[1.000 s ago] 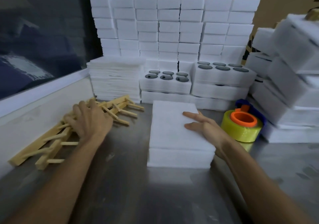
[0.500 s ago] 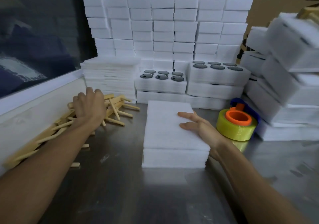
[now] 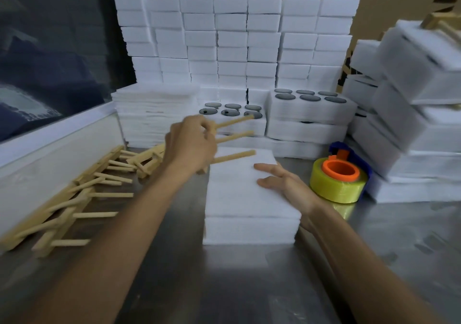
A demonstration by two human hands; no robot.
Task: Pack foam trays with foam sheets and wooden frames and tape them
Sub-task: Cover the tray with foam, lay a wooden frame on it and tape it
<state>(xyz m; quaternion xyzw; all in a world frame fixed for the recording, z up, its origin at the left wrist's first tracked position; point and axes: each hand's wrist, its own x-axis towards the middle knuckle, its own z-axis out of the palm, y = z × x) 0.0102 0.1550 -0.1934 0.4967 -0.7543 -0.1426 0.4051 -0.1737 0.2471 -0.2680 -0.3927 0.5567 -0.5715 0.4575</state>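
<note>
- Head view: your left hand (image 3: 190, 144) is raised above the metal table (image 3: 199, 286), fingers curled round a wooden frame (image 3: 233, 139); three of its prongs stick out to the right, the lowest one hanging over the far left corner of the foam tray (image 3: 249, 229).
- That foam tray lies in the middle of the table straight ahead of you, with a foam sheet (image 3: 239, 191) covering its top.
- Your right hand (image 3: 284, 181) rests on the right part of the sheet, fingers straight and slightly spread, pointing left, holding nothing.
- The rest of the wooden frames (image 3: 82, 194) lie in a loose heap on the table to your left, against a white ledge (image 3: 55, 144).
- A roll of yellow tape (image 3: 336, 186) with an orange core sits on the table just beside your right hand, to its right; a blue part shows behind it.
- A stack of foam sheets (image 3: 154, 114) stands at the back left, and next to it open trays (image 3: 309, 109) showing dark round discs in their pockets.
- A wall of white foam blocks (image 3: 234, 41) rises behind these, with brown cartons behind that.
- At the right edge, blurred, stand packed trays (image 3: 414, 99) piled high.
</note>
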